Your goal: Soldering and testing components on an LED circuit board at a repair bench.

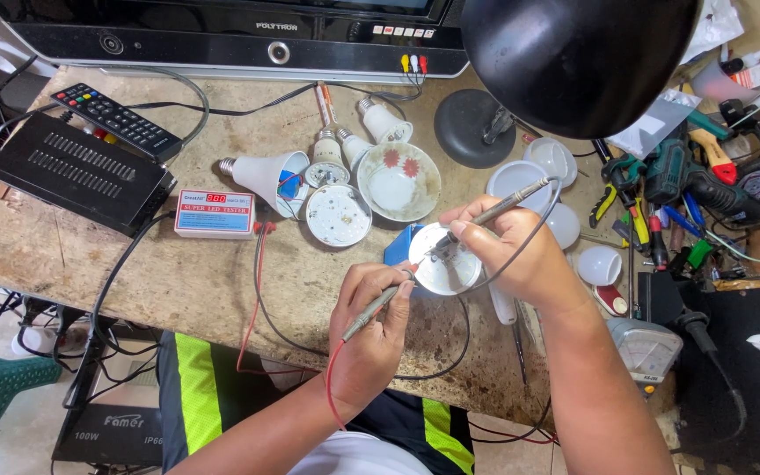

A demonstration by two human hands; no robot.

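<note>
At the near middle of the workbench (134, 281), the left hand (371, 330) pinches a grey test probe (378, 306) with a red lead, tip touching the round white LED board (446, 259); right of it, the right hand (512, 251) grips a second probe (499, 207) on that board.

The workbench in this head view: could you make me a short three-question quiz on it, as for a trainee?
1. True or false: both hands hold thin grey test probes against the round white LED disc.
2. Which hand's probe trails a red wire: A left hand, B right hand?
3. What small white box with a red digit display lies left of the hands?

Key: 1 true. 2 A. 3 the tester box.
</note>
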